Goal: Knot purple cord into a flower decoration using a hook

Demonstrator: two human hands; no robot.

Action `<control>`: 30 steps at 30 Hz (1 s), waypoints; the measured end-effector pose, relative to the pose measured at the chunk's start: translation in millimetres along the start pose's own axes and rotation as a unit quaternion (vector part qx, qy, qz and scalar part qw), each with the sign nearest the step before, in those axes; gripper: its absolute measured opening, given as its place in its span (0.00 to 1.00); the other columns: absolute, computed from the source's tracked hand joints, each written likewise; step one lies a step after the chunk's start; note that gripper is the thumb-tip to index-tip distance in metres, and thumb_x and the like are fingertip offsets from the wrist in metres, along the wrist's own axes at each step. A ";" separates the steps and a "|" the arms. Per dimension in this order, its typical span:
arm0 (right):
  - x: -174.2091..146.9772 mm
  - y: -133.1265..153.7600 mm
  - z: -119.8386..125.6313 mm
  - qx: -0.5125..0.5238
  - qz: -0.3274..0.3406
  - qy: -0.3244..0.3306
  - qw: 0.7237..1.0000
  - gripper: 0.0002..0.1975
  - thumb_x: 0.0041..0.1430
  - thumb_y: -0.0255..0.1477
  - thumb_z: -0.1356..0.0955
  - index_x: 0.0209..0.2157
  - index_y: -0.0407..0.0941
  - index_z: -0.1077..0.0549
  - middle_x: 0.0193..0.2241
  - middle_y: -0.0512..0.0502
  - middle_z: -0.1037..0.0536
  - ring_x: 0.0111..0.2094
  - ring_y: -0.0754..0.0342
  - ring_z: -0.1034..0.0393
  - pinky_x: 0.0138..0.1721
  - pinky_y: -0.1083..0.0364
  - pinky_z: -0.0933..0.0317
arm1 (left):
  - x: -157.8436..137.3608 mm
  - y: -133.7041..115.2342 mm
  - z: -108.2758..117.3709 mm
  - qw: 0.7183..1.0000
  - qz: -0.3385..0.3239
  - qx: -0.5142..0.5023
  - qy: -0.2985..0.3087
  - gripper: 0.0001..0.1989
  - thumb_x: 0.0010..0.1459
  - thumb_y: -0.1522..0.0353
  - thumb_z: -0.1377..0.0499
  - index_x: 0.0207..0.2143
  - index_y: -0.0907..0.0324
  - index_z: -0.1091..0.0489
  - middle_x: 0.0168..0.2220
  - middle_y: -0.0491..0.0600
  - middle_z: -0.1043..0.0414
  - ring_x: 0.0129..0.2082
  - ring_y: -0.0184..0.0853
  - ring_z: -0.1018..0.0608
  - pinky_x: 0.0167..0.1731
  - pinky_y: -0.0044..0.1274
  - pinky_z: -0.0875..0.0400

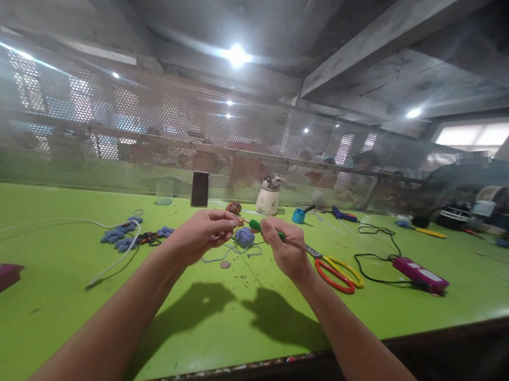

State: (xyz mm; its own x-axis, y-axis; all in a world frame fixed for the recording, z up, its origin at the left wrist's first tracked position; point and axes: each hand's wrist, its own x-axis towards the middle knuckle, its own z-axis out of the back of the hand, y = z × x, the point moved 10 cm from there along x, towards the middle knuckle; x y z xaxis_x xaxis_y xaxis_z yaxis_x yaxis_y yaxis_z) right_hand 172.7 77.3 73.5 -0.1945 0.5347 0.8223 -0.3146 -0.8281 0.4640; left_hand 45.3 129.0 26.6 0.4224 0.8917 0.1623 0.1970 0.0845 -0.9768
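My right hand (288,246) is closed around the green handle of a crochet hook (254,225), its thin shaft pointing left. At the hook's tip, my left hand (207,235) is pinched shut; whatever lies between its fingertips is too small to make out. Both hands are raised above the table. Just behind and below them lies a ball of blue yarn (244,236), with a loose strand curling over the surface. A smaller multicoloured yarn ball (233,208) sits farther back. Beside my right wrist rest scissors (338,273) with one red and one yellow handle.
The green table (196,347) ends at a perforated metal screen (153,134). Blue knitted pieces (121,235) and a white cable (107,219) lie left. Along the back stand a dark phone-like slab (200,189) and a pale jug (268,196). A magenta box (420,274) trails black cord rightward.
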 end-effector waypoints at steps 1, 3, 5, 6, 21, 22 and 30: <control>-0.6 -2.0 -1.4 0.007 -0.008 0.003 1.000 0.20 0.63 0.36 0.38 0.20 0.42 0.32 0.19 0.52 0.41 0.22 0.60 0.46 0.25 0.57 0.49 | -0.2 -0.2 0.5 1.000 -0.001 0.001 -0.004 0.03 0.50 0.73 0.37 0.27 0.65 0.27 0.17 0.43 0.37 0.15 0.20 0.41 0.15 0.14 0.53; -1.8 -7.6 -4.6 0.024 -0.030 0.010 0.999 0.20 0.63 0.38 0.38 0.22 0.41 0.29 0.18 0.52 0.42 0.22 0.60 0.47 0.24 0.57 0.50 | -0.4 -0.9 1.0 1.000 -0.003 0.005 -0.009 0.03 0.50 0.73 0.37 0.26 0.66 0.28 0.16 0.42 0.38 0.15 0.19 0.42 0.15 0.14 0.53; -3.2 -15.3 -6.9 0.048 -0.061 0.012 0.997 0.21 0.62 0.40 0.38 0.23 0.40 0.26 0.18 0.52 0.42 0.21 0.60 0.47 0.23 0.57 0.51 | -0.5 -1.9 -0.5 1.000 -0.006 0.003 -0.007 0.05 0.50 0.72 0.37 0.26 0.65 0.30 0.15 0.42 0.38 0.14 0.19 0.43 0.15 0.13 0.53; -3.9 -19.2 -7.4 0.060 -0.076 0.008 0.995 0.22 0.61 0.41 0.37 0.24 0.40 0.25 0.17 0.52 0.41 0.20 0.60 0.47 0.22 0.58 0.51 | -0.5 -1.9 -1.9 1.000 -0.005 -0.003 -0.004 0.05 0.51 0.72 0.38 0.27 0.65 0.31 0.15 0.42 0.37 0.14 0.19 0.43 0.15 0.13 0.53; -9.7 -43.5 -13.2 0.123 -0.141 -0.037 0.982 0.23 0.58 0.45 0.36 0.23 0.40 0.26 0.16 0.52 0.40 0.20 0.61 0.48 0.22 0.58 0.53 | 2.9 8.8 -9.6 0.998 0.005 -0.059 -0.009 0.07 0.58 0.73 0.43 0.28 0.62 0.40 0.25 0.52 0.25 0.17 0.22 0.32 0.15 0.14 0.47; -9.8 -44.1 -14.2 0.133 -0.140 -0.035 0.981 0.22 0.59 0.44 0.36 0.23 0.40 0.27 0.16 0.53 0.41 0.19 0.61 0.49 0.22 0.58 0.54 | 2.5 8.3 -9.1 0.998 0.007 -0.059 -0.012 0.06 0.57 0.73 0.43 0.28 0.62 0.39 0.26 0.53 0.25 0.18 0.23 0.31 0.16 0.14 0.47; -9.4 -39.2 -14.0 0.160 -0.132 -0.040 0.978 0.24 0.61 0.41 0.37 0.16 0.42 0.39 0.16 0.54 0.44 0.20 0.62 0.51 0.23 0.57 0.55 | 3.6 11.7 -5.3 0.997 0.005 -0.073 -0.013 0.06 0.50 0.73 0.35 0.27 0.66 0.30 0.22 0.46 0.30 0.21 0.21 0.31 0.22 0.13 0.38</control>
State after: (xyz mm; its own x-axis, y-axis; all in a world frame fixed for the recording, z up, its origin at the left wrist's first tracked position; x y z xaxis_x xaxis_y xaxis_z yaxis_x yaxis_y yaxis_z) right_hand 173.9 107.1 43.0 -0.0680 0.7322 0.6777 -0.0355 -0.6806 0.7318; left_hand 53.8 130.9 16.5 0.4023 0.9036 0.1474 0.3197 0.0121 -0.9474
